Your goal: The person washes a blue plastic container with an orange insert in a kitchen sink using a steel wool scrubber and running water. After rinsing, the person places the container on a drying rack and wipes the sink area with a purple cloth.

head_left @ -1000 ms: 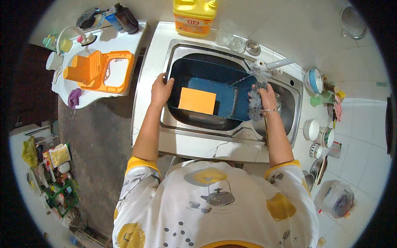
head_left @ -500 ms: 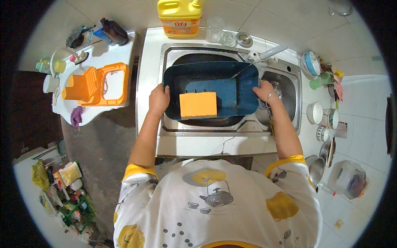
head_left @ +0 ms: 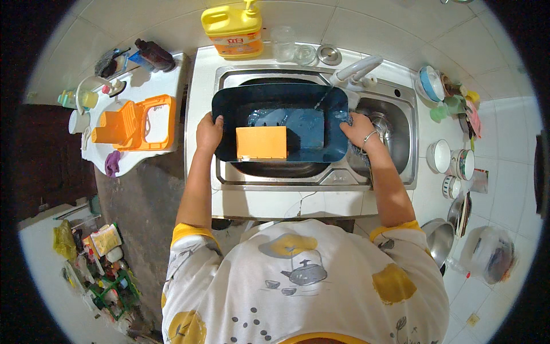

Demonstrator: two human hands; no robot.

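A dark blue rectangular plastic bin (head_left: 312, 150) is held over the large basin of the steel sink (head_left: 252, 184). My left hand (head_left: 209, 133) is closed on its left end, thumb over the rim. At the opposite end, my right hand (head_left: 361, 129) grips the rim too. An orange boxy piece (head_left: 261, 143) sits inside against the near wall. From the white tap (head_left: 358, 70), a thin stream of water (head_left: 322, 98) falls into the bin's back right part. The bin floor looks wet and shiny. My fingers under the rim are hidden.
Behind the sink stand a yellow detergent jug (head_left: 233, 37), glass jars (head_left: 283, 45) and a metal drain plug (head_left: 329, 54). Bowls (head_left: 438, 156) line the right counter. To the left, an orange plastic rack (head_left: 157, 123) lies on a white washbasin (head_left: 127, 157).
The whole view has shifted a little. Both hands keep their hold on the bin, which has moved slightly left over the sink. More wet shine shows on its floor.
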